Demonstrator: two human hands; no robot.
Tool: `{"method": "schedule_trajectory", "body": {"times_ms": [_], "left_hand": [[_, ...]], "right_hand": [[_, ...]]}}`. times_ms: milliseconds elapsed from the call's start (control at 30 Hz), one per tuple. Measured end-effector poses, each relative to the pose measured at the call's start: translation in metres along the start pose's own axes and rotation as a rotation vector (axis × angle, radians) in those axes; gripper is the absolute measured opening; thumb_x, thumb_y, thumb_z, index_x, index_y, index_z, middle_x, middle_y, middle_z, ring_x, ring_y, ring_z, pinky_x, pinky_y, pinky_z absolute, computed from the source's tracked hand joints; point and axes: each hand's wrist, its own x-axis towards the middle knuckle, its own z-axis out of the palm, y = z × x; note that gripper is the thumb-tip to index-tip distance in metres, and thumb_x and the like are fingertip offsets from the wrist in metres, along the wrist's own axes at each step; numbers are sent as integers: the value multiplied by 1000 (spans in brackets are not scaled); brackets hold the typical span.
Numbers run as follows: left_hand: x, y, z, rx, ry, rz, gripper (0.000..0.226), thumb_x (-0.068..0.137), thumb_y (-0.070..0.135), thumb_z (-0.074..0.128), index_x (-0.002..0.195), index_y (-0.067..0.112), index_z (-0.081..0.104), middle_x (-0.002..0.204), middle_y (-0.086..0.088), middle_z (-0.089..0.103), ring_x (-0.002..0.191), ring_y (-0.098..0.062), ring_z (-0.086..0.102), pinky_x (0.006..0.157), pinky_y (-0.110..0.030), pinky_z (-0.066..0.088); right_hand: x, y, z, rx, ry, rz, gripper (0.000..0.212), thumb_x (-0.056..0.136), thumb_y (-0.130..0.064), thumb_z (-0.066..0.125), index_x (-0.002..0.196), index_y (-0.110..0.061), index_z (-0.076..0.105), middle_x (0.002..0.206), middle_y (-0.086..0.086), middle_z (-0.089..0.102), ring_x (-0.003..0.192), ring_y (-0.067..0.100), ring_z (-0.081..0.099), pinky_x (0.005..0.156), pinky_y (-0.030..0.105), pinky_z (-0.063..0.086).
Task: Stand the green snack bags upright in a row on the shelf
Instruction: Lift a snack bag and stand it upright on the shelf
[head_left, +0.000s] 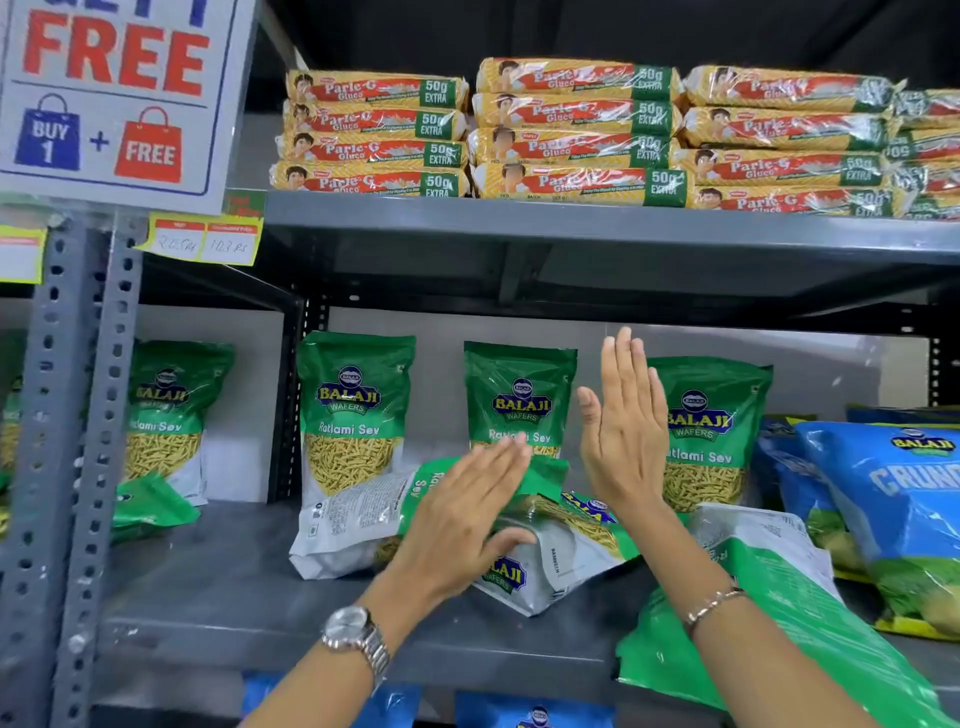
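Three green Balaji snack bags stand upright at the back of the grey shelf (218, 582): a left bag (356, 405), a middle bag (519, 395) and a right bag (714, 415). Two more green bags lie toppled in front of them: one on its side (358, 514) and one tilted beneath my hands (561, 556). Another green bag (769, 623) lies flat over the shelf's front edge at the right. My left hand (467, 514) hovers flat over the toppled bags, fingers apart. My right hand (623, 421) is raised, palm open, between the middle and right upright bags.
Blue Balaji bags (893, 499) crowd the shelf's right end. Yellow biscuit packs (576, 130) are stacked on the shelf above. A perforated grey upright (78, 415) stands at left, with more green bags (171, 405) in the neighbouring bay. A sale sign (114, 93) hangs top left.
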Motion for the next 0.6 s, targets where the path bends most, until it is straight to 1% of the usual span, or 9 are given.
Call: {"method": "schedule_trajectory", "body": {"times_ms": [133, 200, 233, 267, 333, 433, 467, 533, 600], "left_hand": [[-1, 6, 8, -83, 122, -45, 40, 92, 30, 43, 125, 8, 54, 129, -7, 58, 117, -16, 57, 103, -34, 41], [2, 3, 8, -160, 217, -112, 33, 87, 19, 48, 117, 9, 59, 111, -10, 70, 91, -12, 69, 91, -27, 50], [4, 0, 5, -189, 260, -160, 31, 88, 18, 47, 116, 9, 59, 99, -11, 74, 73, -4, 69, 78, -15, 53], [6, -5, 1, -185, 313, -203, 30, 92, 21, 45, 115, 9, 59, 87, -10, 75, 56, 6, 60, 61, -3, 49], [10, -18, -10, -198, 385, -298, 36, 96, 30, 34, 116, 12, 59, 77, -9, 74, 38, 11, 32, 36, -5, 32], [19, -49, -38, -237, 524, -362, 46, 96, 36, 28, 110, 9, 64, 80, 1, 70, 32, -5, 23, 31, -16, 23], [23, -61, -48, -228, 583, -399, 50, 95, 38, 28, 105, 6, 65, 76, 3, 65, 35, -10, 27, 33, -19, 24], [31, -84, -62, -197, 686, -500, 52, 95, 38, 29, 95, 0, 64, 60, 1, 55, 45, -9, 35, 43, -21, 26], [33, -113, -69, -207, 736, -610, 41, 98, 25, 34, 92, -4, 62, 59, 1, 45, 53, -2, 36, 50, -21, 23]], "right_hand": [[-1, 9, -5, 4, 34, -16, 62, 96, -45, 8, 145, -10, 24, 151, -3, 12, 141, 11, 14, 115, 26, 5], [-3, 15, -3, 24, 5, -22, 59, 96, -43, 13, 144, -11, 29, 151, -3, 18, 140, 9, 17, 114, 27, 9], [-5, 19, -2, 25, -28, -19, 57, 96, -42, 15, 143, -12, 30, 152, -3, 23, 140, 9, 19, 113, 28, 13], [-6, 23, -1, 24, -86, -14, 55, 97, -40, 18, 143, -13, 31, 152, -1, 29, 140, 10, 23, 112, 31, 18], [-10, 28, 6, 14, -226, 45, 52, 98, -38, 25, 143, -12, 31, 147, 7, 42, 135, 19, 38, 110, 38, 27], [-11, 15, 18, 215, -514, 239, 56, 94, -37, 42, 143, -12, 29, 141, 11, 49, 121, 29, 53, 106, 50, 37], [-9, 3, 25, 379, -611, 298, 54, 94, -33, 47, 141, -12, 31, 142, 10, 47, 121, 28, 52, 105, 48, 37], [-4, -25, 38, 750, -720, 386, 46, 95, -21, 49, 137, -8, 38, 142, 12, 47, 120, 22, 49, 100, 33, 39], [4, -57, 56, 914, -705, 414, 38, 96, -13, 46, 132, -5, 43, 136, 15, 50, 115, 17, 49, 95, 24, 39]]}}
